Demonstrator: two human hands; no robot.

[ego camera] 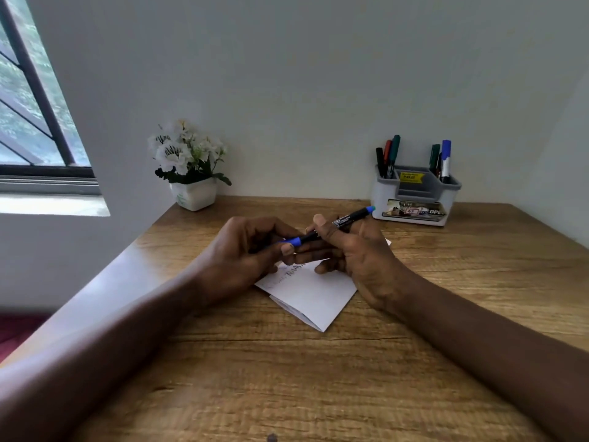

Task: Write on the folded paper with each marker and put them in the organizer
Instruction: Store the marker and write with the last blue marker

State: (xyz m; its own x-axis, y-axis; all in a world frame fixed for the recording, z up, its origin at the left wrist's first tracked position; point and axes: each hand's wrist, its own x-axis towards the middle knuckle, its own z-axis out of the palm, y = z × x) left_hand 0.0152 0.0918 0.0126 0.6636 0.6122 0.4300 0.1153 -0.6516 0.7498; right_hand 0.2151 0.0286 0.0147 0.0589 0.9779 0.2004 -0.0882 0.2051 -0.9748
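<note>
The left hand (251, 253) pinches the blue cap (294, 241) of the marker (350, 217). The right hand (357, 253) grips its barrel, above the folded paper (315, 296) on the bench (318, 378).

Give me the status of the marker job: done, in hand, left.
Done: several markers stand in the organizer, and the folded paper bears writing. In hand: the left hand and right hand hold a blue marker over the paper. Left: getting this marker into the organizer; whether it has written yet, I cannot tell.
</note>
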